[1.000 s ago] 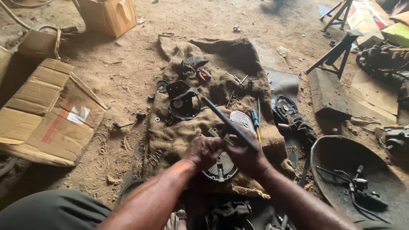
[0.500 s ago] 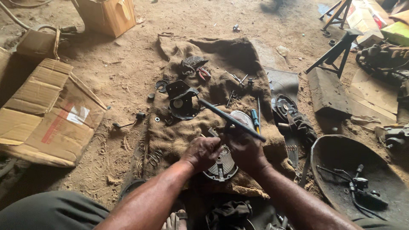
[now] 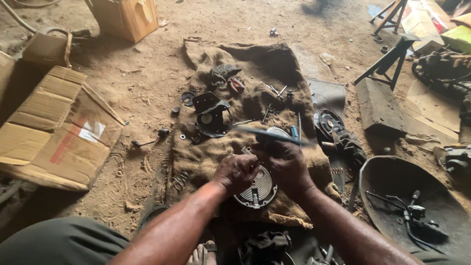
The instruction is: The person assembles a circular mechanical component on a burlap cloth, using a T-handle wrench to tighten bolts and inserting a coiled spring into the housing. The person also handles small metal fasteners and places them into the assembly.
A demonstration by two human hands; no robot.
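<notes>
The long dark tool (image 3: pixel 274 134) has swung from a steep slant to nearly level in the right hand (image 3: pixel 287 164), fingers clamped on it, while the left hand (image 3: pixel 237 172) grips the round ribbed metal plate (image 3: pixel 257 189) on the burlap sacking (image 3: pixel 245 98).

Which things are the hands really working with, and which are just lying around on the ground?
In use:
left hand on the round metal plate
right hand holding the long tool

Just lying about:
red-handled pliers
black metal part
flattened cardboard
dark round pan
burlap sack spread under the work
</notes>
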